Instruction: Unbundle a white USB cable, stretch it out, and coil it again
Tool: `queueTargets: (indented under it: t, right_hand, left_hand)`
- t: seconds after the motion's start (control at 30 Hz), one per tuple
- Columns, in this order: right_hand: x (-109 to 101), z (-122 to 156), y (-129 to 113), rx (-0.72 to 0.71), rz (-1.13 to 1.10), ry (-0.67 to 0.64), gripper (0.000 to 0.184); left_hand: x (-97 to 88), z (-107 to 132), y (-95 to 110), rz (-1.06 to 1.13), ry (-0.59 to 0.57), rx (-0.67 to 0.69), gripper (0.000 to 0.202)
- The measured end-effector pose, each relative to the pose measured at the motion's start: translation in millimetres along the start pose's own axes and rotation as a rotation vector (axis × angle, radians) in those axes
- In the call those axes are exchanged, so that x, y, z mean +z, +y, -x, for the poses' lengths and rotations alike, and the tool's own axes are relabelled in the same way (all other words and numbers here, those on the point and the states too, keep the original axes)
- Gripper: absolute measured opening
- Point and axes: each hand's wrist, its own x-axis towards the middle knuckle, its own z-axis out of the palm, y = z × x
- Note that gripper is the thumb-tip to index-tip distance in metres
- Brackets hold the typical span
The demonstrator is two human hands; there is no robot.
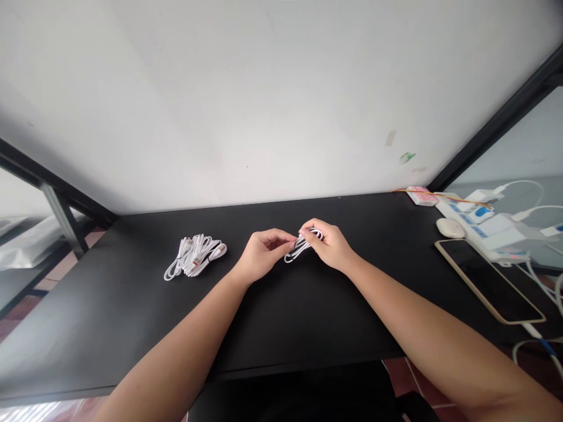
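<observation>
In the middle of the black table, a coiled white charging cable [301, 245] is held just above the surface between my two hands. My right hand [328, 243] is closed around its right part, thumb on top. At the coil's left side, my left hand [267, 252] pinches with thumb and forefinger at what looks like a thin black tie; the fingertips hide part of it. A pile of several coiled white cables [196, 256], some with dark ties and USB plugs showing, lies to the left of my left hand.
At the right lie a phone [488, 281] with a cable plugged in, a white earbud case [450, 228], a power strip [472, 220] with white chargers, and a pink-and-white box [421, 196]. A white wall [246, 105] backs the black table [109, 316]; dark frame bars flank it.
</observation>
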Motion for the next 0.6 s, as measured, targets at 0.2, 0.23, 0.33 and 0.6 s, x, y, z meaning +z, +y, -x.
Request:
queueTargets:
  t: [0.2,0.23,0.33,0.6]
  right_hand:
    - [0.3,0.2,-0.6,-0.004,-0.013,-0.015,0.027]
    - [0.3,0.3,-0.7,-0.005,-0.012,-0.015,0.027]
    - [0.3,0.4,-1.1,-0.006,-0.005,-0.017,0.027]
    - [0.9,0.4,0.8,0.0,0.004,-0.028,0.027]
  left_hand:
    - [-0.2,-0.5,-1.1,-0.05,0.011,0.009,0.021]
    - [0.0,-0.4,-1.2,-0.045,0.009,-0.002,0.022]
    - [0.6,-0.2,-1.7,-0.024,0.005,-0.04,0.027]
    - [-0.7,0.1,-0.1,-0.206,0.035,-0.003,0.025]
